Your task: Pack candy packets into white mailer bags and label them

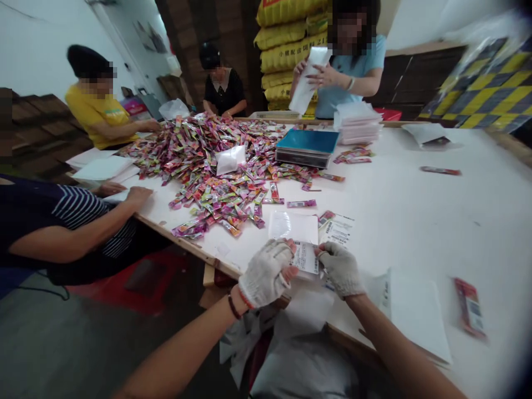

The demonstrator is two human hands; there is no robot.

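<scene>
At the near table edge, a small white printed label [306,257] with black text spans the gap between my hands; whether it is stuck to a packet beneath is unclear. My left hand [268,271], in a white fingerless glove, is closed on its left side. Gloved alike, my right hand [341,269] pinches its right edge. Just beyond lies a white plastic mailing bag [305,226]. A sheet of printed labels [343,230] and a colourful sachet [326,217] are beside the bag.
Across the white table [399,216] spreads a big heap of sachets [199,160]. A blue-topped stack [307,141] stands at its right. White bags [415,316] and a sachet [469,307] lie right of me. Several co-workers are around the table, one [349,72] holding a white bag.
</scene>
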